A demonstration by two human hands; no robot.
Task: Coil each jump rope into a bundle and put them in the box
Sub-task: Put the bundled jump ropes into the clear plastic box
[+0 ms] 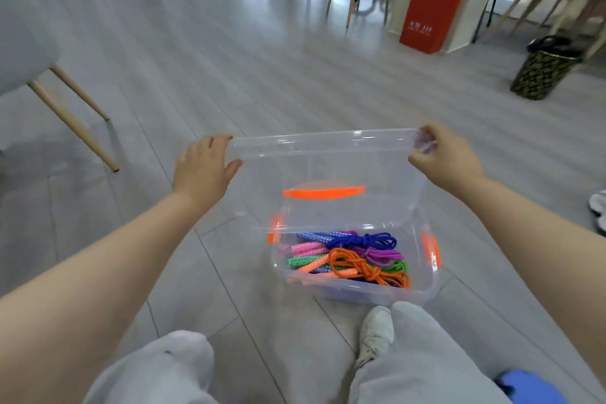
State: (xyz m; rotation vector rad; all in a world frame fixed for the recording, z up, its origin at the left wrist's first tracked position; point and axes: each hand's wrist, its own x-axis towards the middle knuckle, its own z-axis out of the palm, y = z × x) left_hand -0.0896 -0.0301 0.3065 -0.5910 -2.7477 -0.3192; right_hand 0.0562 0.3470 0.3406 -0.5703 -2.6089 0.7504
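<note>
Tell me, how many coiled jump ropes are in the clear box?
4 by cord colour, all inside the box: blue rope at the back, purple rope, green rope, orange rope in front. More may be hidden underneath.

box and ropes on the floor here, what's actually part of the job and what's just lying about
Part of the job:
clear box
clear lid, held by left hand and right hand
coiled jump ropes in the box

Just lying about:
red bin
patterned basket
chair legs
</note>
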